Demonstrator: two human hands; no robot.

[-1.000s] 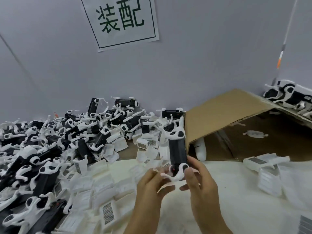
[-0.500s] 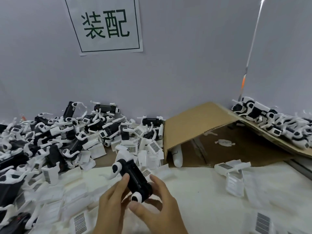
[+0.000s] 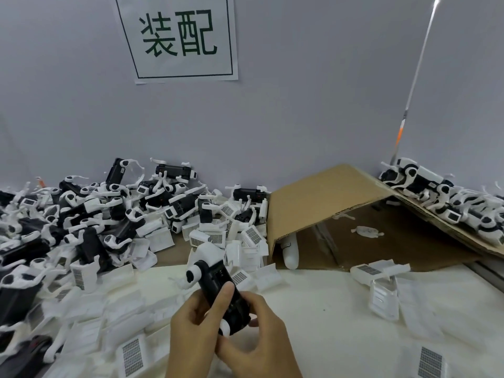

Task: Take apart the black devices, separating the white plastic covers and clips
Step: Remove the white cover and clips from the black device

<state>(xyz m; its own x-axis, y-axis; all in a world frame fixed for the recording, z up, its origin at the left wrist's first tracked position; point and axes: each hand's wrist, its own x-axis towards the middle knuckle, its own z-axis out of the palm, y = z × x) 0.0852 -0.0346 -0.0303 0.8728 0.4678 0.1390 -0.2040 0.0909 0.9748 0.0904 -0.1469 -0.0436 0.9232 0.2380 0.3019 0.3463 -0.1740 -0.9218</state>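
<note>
White-covered table [image 3: 341,309], cluttered, cardboard sheet as our landmark.

We see the cardboard sheet [image 3: 327,197] lying tilted at the table's back right. Left of it: a heap of black devices [image 3: 90,214] with white clips. In front of that heap and left of the cardboard, loose white covers [image 3: 120,279]. Just in front of the cardboard, a barcoded cover [image 3: 366,271]. More devices [image 3: 441,195] lie on its right edge.

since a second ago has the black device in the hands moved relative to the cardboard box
Yes. The black device stood upright close beside the cardboard box flap edge; now it lies tilted, lower and further left of that flap, nearer the person.
</note>
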